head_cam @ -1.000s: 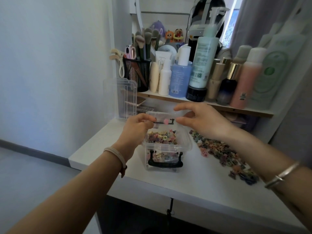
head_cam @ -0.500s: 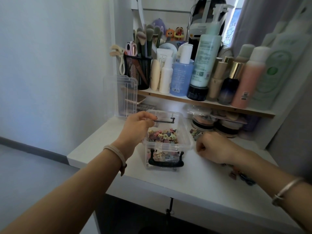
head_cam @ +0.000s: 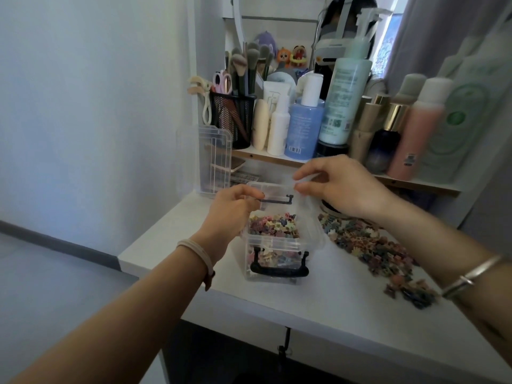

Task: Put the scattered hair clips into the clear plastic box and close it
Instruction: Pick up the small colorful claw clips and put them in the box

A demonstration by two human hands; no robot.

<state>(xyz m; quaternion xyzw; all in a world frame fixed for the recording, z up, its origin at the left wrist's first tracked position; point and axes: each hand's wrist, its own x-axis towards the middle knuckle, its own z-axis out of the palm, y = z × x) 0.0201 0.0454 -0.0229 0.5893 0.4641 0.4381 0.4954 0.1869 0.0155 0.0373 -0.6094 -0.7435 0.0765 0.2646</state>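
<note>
The clear plastic box [head_cam: 273, 268] stands open on the white desk [head_cam: 318, 314], partly filled with small colourful hair clips [head_cam: 273, 225]. It has a black latch on the near side and another on the far side. My left hand [head_cam: 232, 210] grips the box's far left rim beside the far latch. Over the far right corner of the box, my right hand [head_cam: 342, 187] has thumb and forefinger pinched together; what they hold is not visible. A band of scattered hair clips [head_cam: 368, 245] lies on the desk right of the box.
A clear lid [head_cam: 217, 159] leans upright against the wall behind the box. Above it a shelf [head_cam: 277, 157] carries bottles and a black mesh cup of brushes. Round compacts sit under the shelf behind my right hand. The desk's front edge is close.
My right hand went down to the pile of clips in a fist, then rose and moved left to the box's far right corner. My left hand stayed on the box.
</note>
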